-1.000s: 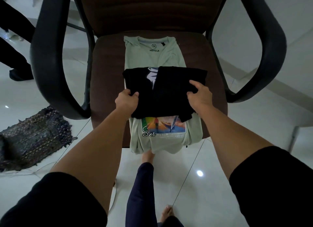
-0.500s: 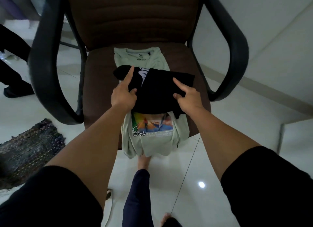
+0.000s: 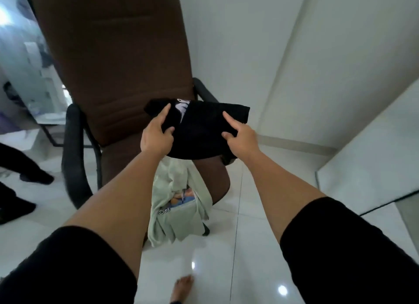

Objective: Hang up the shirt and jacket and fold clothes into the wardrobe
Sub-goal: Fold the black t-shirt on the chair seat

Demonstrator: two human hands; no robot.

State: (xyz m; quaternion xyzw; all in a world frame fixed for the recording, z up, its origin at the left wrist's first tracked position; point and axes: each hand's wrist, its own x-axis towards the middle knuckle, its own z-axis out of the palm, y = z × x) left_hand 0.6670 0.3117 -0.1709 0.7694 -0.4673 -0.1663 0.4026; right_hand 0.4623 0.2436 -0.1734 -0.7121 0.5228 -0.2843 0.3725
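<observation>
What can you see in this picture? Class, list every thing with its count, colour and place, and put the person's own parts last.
Folded garment: one, black with a white print, held up in front of the chair.
T-shirt: one, pale green with a coloured print, hanging under the black garment, down past the seat's front edge.
Office chair: one, brown with black armrests, centre left.
Floor: white glossy tiles, below.
Wall: white, right of the chair.
Another person's legs: dark, at the left edge.
Left hand: one, grips the black garment's left side.
Right hand: one, grips its right side.
Bare foot: one, bottom centre.
</observation>
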